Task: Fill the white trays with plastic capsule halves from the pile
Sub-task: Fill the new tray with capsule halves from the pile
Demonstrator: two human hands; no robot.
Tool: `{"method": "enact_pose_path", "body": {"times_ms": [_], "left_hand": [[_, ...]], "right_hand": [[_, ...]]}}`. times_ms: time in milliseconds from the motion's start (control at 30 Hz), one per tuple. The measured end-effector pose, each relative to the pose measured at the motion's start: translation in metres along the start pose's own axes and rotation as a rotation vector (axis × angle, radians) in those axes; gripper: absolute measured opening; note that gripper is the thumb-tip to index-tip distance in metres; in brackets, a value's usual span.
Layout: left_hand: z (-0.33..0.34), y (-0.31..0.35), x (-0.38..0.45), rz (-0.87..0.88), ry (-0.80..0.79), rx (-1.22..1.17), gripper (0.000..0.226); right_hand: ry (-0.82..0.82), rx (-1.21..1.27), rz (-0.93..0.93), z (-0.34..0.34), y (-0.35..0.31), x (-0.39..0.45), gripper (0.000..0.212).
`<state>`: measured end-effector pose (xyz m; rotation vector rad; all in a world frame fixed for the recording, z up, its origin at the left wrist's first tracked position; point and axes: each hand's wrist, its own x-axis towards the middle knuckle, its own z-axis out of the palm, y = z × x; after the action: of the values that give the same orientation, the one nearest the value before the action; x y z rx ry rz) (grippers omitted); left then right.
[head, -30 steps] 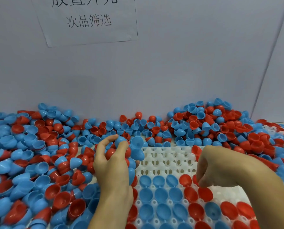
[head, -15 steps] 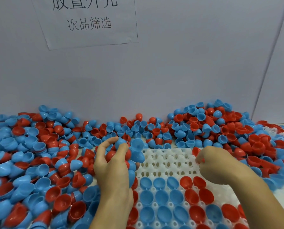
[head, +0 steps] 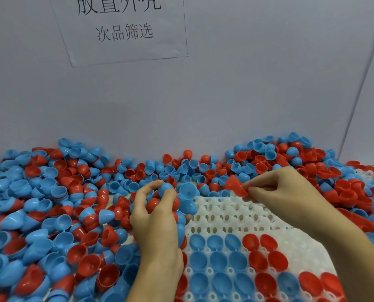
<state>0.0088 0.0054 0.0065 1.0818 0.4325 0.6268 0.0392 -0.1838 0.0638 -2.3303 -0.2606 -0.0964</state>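
A white tray (head: 231, 214) with round sockets lies in front of me; its near rows hold blue and red capsule halves. A pile of blue and red capsule halves (head: 57, 214) covers the table to the left and along the back. My left hand (head: 157, 216) grips a handful of blue and red halves at the tray's left edge. My right hand (head: 281, 190) is raised over the tray's far edge and pinches one red capsule half (head: 236, 185) between thumb and fingers.
A grey wall stands right behind the pile, with a paper sign (head: 123, 29) taped to it. More halves heap up at the back right (head: 290, 155). A second white tray (head: 368, 175) peeks out under halves at the far right.
My right hand has lifted from the tray's red sockets toward the far edge and now holds a red half out at its fingertips. My left hand has stayed put with its handful.
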Motion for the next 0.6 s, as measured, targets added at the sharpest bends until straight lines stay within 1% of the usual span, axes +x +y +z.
{"method": "enact_pose_path", "body": {"times_ms": [100, 167, 233, 300, 367, 467, 533, 600], "left_hand": [[0.000, -0.004, 0.002, 0.030, 0.044, -0.009, 0.025], [-0.001, -0.004, 0.003, 0.068, 0.068, -0.031, 0.024], [-0.002, -0.005, 0.003, 0.076, 0.087, -0.031, 0.024], [-0.002, -0.005, 0.003, 0.063, 0.100, -0.043, 0.028], [-0.001, -0.005, 0.002, 0.051, 0.103, -0.044, 0.029], [0.000, -0.004, 0.001, 0.016, 0.083, -0.042, 0.027], [0.000, -0.003, 0.001, 0.004, 0.066, -0.017, 0.025], [0.001, -0.003, 0.000, -0.009, 0.046, -0.004, 0.024]], "right_hand": [[-0.153, 0.182, -0.077, -0.003, -0.023, -0.008, 0.023], [-0.275, 0.249, -0.131, -0.001, -0.042, -0.015, 0.023], [-0.352, 0.215, -0.210, 0.008, -0.057, -0.020, 0.023], [-0.380, 0.148, -0.270, 0.020, -0.068, -0.023, 0.020], [-0.359, 0.126, -0.304, 0.030, -0.071, -0.024, 0.020], [-0.239, 0.069, -0.354, 0.036, -0.070, -0.023, 0.014], [-0.148, 0.060, -0.390, 0.038, -0.067, -0.021, 0.019], [-0.098, 0.097, -0.406, 0.040, -0.065, -0.020, 0.017]]}}
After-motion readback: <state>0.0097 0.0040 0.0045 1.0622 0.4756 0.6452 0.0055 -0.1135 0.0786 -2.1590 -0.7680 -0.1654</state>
